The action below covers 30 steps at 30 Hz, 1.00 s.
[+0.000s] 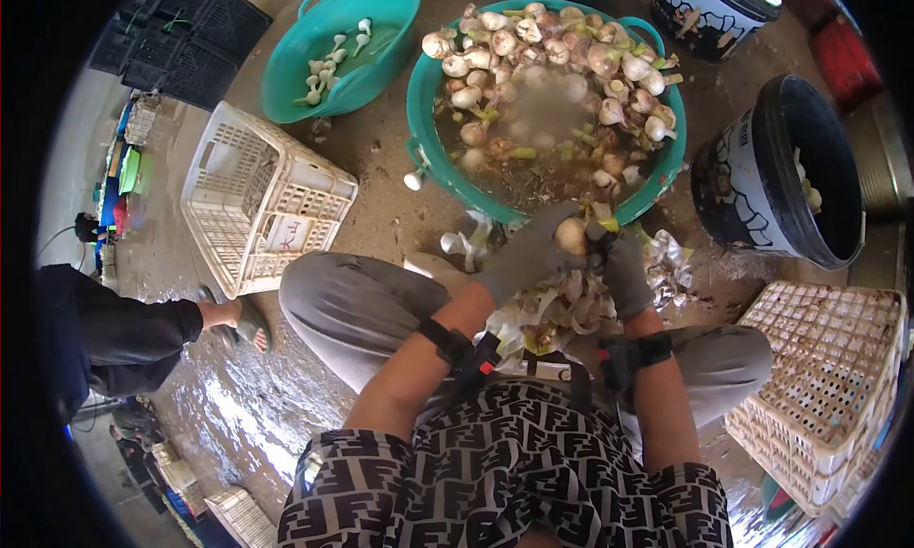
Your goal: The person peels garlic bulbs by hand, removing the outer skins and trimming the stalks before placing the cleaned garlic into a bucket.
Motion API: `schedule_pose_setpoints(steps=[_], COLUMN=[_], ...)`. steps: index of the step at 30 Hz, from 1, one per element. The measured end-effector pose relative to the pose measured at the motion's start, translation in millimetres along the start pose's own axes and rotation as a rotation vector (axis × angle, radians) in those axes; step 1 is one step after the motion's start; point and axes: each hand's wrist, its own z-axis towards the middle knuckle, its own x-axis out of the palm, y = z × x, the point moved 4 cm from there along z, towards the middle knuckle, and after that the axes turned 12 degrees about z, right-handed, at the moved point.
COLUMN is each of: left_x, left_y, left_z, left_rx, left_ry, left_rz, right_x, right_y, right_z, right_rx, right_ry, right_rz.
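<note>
In a grey glove, my left hand [526, 251] is closed around a garlic bulb [571, 237] just inside the near rim of a big green tub [419, 110]. My right hand [626, 274], gloved too, is curled close beside the bulb at its stem side; whatever its fingers grip is hidden. Many garlic bulbs with cut stems [609, 60] fill the tub, some lying in murky brown water. Below both hands, a heap of loose peeled garlic skins [562, 312] lies between my legs.
A smaller green tub [286, 81] with several white bulbs stands at the upper left. A white plastic crate [295, 200] stands at left, stacked crates [824, 377] at right. Black buckets [747, 186] line the right side. Another person's leg [143, 329] is at far left.
</note>
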Motion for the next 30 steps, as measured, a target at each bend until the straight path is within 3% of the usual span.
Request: schedule_pose_setpoints(steps=[4,7,10,13,16,19,22,25,29,30], left_x=[3,2,11,15,15,13,6,7,12,12], left_y=[8,23,27,26,26,23,7,12,20,22], left_z=[-9,-8,-12,-16,-10,-7,-7,-8,-6,-7], left_rx=[-0.091,-0.234,-0.507,-0.604,-0.447,-0.576,-0.407,-0.606,-0.62,-0.618], left_ry=[0.055,0.109,0.208,0.259,0.412,0.234,0.05,0.051,0.437,0.44], left_rz=[-0.012,-0.419,-0.875,-1.273,-1.532,-1.333,-0.55,-0.693,-1.391,-1.445], right_x=[-6,1,-3,-3,3,-2,-7,-10,-11,-13], right_y=[-6,3,-6,-1,10,4,-10,-13,-6,-8], right_z=[-5,-9,-8,-4,-8,-3,1,-5,-15,-15], right_rx=[0.106,-0.158,0.111,-0.151,-0.349,-0.265,-0.249,-0.003,-0.474,-0.473], right_ry=[0.062,0.257,0.023,0.013,0.012,0.045,0.064,0.159,0.233,0.232], right_rz=[0.031,-0.224,-0.016,-0.298,-0.457,-0.557,-0.388,-0.13,-0.509,-0.438])
